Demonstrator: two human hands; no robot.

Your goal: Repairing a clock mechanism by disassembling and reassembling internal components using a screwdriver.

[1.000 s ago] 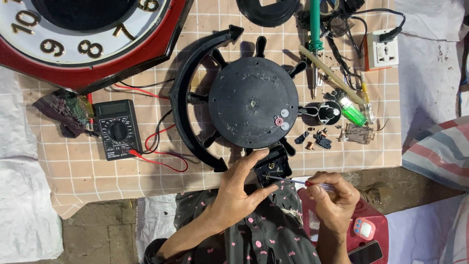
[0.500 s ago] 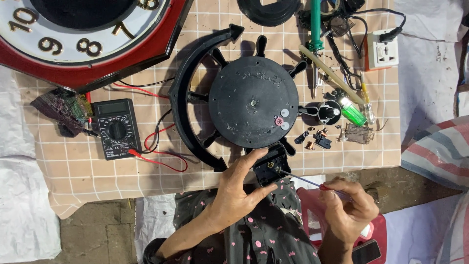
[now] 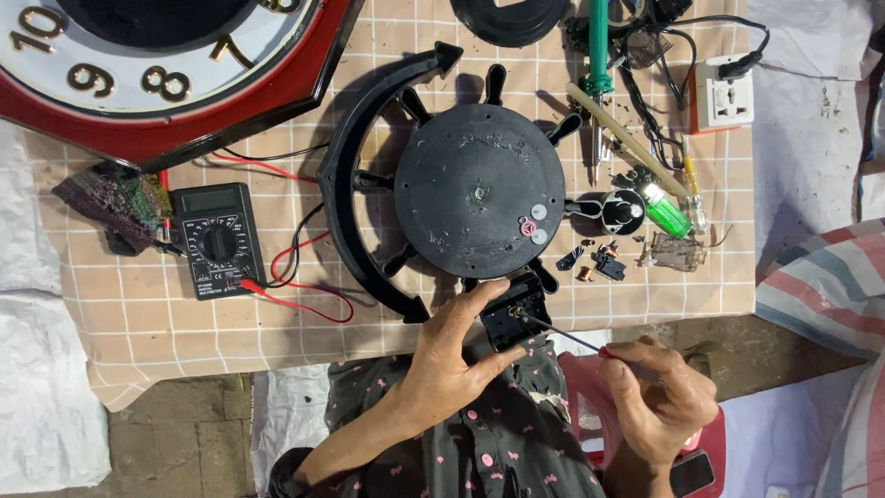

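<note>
Two hands | left hand (image 3: pixel 449 355) grips black module (image 3: pixel 513 318) | right hand (image 3: pixel 656 397) pinches screwdriver (image 3: pixel 564 337)

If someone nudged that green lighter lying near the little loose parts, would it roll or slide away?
The green lighter looks like small, light plastic, so a slight push would probably shift it. It lies flat on the checked cloth, which likely grips a bit, so it should slide rather than roll. Pushed leftward, it would probably knock into the small black round part beside it.
</note>
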